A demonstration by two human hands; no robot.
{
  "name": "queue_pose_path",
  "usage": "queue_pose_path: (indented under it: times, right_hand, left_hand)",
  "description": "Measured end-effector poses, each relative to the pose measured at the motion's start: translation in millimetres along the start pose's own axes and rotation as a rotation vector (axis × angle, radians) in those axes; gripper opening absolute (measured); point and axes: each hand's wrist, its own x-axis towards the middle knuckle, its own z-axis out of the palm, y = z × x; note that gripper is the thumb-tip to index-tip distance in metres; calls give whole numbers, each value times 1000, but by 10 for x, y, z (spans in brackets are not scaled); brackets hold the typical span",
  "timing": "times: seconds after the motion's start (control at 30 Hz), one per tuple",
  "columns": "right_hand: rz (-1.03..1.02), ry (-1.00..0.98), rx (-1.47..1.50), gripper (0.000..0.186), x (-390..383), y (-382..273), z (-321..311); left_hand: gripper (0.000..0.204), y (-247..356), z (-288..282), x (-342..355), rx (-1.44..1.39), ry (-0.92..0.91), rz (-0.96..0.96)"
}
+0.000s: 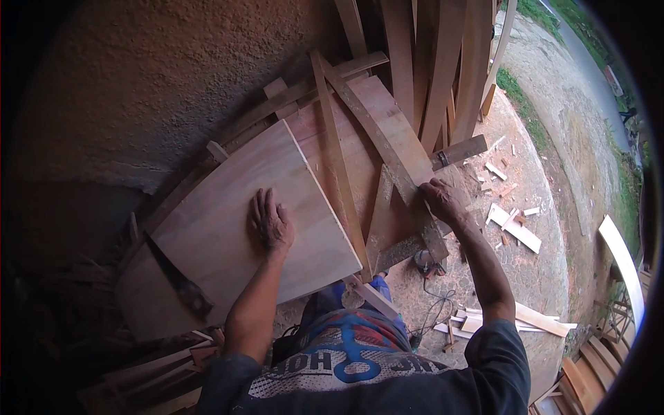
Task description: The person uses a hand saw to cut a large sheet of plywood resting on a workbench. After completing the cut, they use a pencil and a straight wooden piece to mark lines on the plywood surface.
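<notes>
My left hand [272, 221] lies flat with its fingers stretched out on a pale plywood sheet [228, 180]. My right hand [444, 200] is closed at the edge of a worn, triangular wooden frame [384, 149] made of joined battens; its fingertips are partly hidden. This frame rests on reddish boards [373, 104] beyond the sheet's right edge, and one long batten runs close along that edge. Near the left end of the sheet lies a handsaw [180, 280] with a dark blade, its handle towards me.
A rough wall [159, 83] rises behind the worktop. Tall planks [443, 69] lean at the back. On the ground to the right are offcuts [515, 227], a power tool [427, 263] with a cord, and stacked strips [498, 321]. More boards [152, 373] lie at lower left.
</notes>
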Motion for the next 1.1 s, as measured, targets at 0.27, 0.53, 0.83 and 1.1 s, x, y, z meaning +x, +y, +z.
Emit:
queue_pose_path:
  times: [0.27,0.53,0.83,1.1]
  right_hand:
    - [194,-97,-50,21,106,63,81]
    - [201,337,28,17,96,814,226]
    - [305,235,142,20,207,1036,348]
    - [219,269,-48,19,468,1394,625]
  left_hand:
    - [52,-18,3,-15,0,-12,-28]
    - [53,58,-62,11,18,-19,-38]
    - [51,52,-84,-11,5,-9,0]
    - [53,63,-118,19,42,-53,-4]
